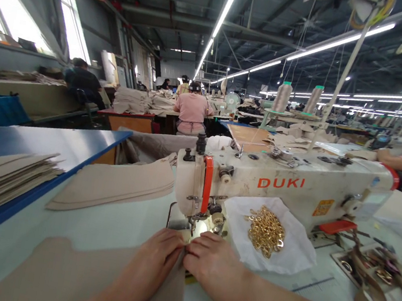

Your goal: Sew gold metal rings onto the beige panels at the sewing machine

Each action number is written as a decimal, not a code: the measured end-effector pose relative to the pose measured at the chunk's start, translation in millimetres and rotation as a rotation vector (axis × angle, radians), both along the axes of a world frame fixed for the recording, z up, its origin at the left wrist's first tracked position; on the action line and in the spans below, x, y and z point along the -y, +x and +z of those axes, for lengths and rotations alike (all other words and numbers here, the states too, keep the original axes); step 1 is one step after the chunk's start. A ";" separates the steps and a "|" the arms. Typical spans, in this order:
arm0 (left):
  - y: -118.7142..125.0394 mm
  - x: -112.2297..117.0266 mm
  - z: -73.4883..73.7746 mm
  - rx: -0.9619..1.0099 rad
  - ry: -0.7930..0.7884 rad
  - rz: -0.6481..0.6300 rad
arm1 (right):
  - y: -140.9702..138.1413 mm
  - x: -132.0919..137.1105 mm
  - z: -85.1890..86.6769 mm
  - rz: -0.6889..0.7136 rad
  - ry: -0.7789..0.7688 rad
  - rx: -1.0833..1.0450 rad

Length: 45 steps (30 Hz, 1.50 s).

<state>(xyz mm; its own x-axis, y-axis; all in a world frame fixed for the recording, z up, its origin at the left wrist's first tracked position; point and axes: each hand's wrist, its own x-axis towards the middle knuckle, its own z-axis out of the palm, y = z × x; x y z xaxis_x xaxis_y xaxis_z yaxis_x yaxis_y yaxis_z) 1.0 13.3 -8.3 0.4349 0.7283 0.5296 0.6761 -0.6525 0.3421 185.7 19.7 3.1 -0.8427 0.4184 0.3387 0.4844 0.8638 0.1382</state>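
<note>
Both hands meet just in front of the needle area of a white sewing machine (243, 172). My left hand (158, 253) pinches the edge of a beige fabric panel (63, 271), which spreads across the table to the left and under my forearm. My right hand (212, 259) has its fingers bent together at the same edge, touching the left fingertips. What lies between the right fingers is hidden. The machine's small lamp lights the spot beyond the fingertips. Right of the needle, a heap of small gold metal rings (266, 232) rests on white paper (299, 255).
Stacked beige panels (115, 185) lie behind the left hand; another pile (1, 180) sits on a blue-edged table at left. A tray (376, 270) with straps and small parts stands at right. Thread cones (281, 98) rise behind the machine. Other people sit further off.
</note>
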 end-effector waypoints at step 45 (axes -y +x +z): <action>-8.1 -16.7 -13.4 -0.206 0.073 -0.006 | 11.1 -9.5 -12.7 -0.032 -0.073 -0.199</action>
<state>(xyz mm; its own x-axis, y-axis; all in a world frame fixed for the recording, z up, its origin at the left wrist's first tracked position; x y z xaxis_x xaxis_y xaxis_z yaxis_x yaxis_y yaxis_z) -7.1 30.0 -21.7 0.5436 0.6880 0.4809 0.7227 -0.6750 0.1488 196.7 29.2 -9.6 -0.7480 0.4733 0.4653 0.5232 0.8518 -0.0255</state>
